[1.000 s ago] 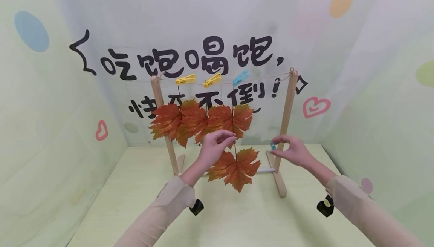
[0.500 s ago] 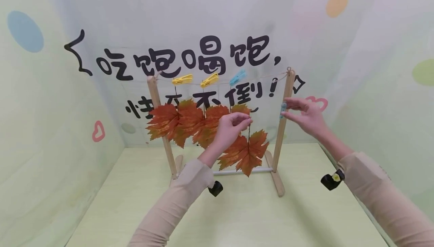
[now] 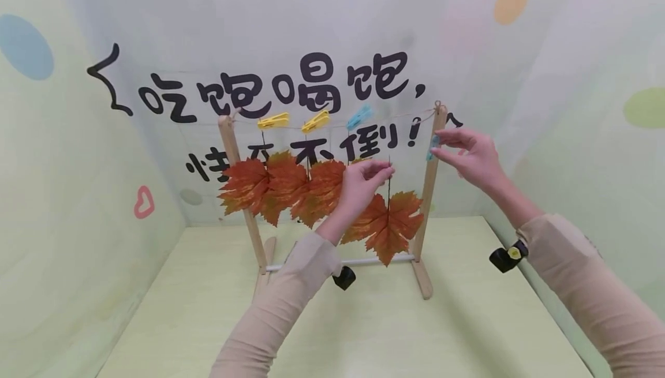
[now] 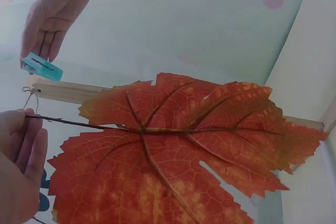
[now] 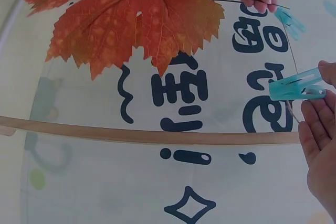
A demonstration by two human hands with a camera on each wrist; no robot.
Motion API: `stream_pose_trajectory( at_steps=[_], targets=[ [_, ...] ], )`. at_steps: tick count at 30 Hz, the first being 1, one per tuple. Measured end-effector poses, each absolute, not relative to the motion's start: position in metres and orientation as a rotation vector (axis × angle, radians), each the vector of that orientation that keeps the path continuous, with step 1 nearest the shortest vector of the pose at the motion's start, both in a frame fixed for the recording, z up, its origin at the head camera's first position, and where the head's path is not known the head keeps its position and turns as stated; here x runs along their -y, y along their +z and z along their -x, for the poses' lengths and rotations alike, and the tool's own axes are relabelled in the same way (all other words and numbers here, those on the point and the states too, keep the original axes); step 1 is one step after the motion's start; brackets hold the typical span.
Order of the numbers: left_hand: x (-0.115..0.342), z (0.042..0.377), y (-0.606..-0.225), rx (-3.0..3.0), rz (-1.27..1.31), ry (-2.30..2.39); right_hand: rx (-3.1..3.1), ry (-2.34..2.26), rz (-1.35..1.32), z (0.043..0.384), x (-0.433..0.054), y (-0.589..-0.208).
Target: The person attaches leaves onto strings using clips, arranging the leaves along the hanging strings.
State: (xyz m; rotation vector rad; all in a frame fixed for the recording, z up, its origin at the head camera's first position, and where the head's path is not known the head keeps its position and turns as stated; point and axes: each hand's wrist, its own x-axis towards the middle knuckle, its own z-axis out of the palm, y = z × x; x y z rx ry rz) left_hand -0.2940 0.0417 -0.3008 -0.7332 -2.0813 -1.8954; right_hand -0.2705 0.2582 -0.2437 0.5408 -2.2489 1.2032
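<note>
An orange-red artificial maple-like leaf (image 3: 392, 228) hangs from its dark stem, which my left hand (image 3: 358, 187) pinches near the upper end between thumb and fingers. My right hand (image 3: 477, 158) pinches a light blue clothespin (image 5: 296, 88) beside the right wooden post (image 3: 430, 184). Above the held leaf runs a thin string (image 3: 402, 116). Clipped to it are two yellow clothespins (image 3: 316, 121) and another blue clothespin (image 3: 359, 116), with similar leaves (image 3: 246, 184) hanging below. My left hand partly covers the rightmost of these. In the left wrist view, the held leaf's veins show clearly.
The stand has a left wooden post (image 3: 253, 239), a white lower bar (image 3: 384, 261) and wooden feet (image 3: 423, 280) on a pale table (image 3: 415, 337). A wall with black lettering (image 3: 314, 81) rises behind. Black wrist cameras (image 3: 504, 258) jut from both sleeves.
My left hand has risen and moved right, carrying the leaf by its stem. My right hand has lifted the blue clothespin up along the right post. The view has shifted slightly.
</note>
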Motion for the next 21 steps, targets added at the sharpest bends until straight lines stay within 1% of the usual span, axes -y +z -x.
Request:
stream_pose_trajectory(
  at_steps=[5, 14, 21],
  targets=[
    [-0.048, 0.305, -0.294, 2.026, 0.681, -1.957, 2.239, 1.296, -0.506, 0.276, -0.254, -0.234],
    [-0.056, 0.321, -0.285, 1.946, 0.633, -2.055, 2.154, 1.415, -0.533, 0.283, -0.24, -0.218],
    [-0.059, 0.321, -0.269, 1.918, 0.567, -2.078, 2.071, 1.473, -0.474, 0.285, -0.227, -0.209]
  ],
)
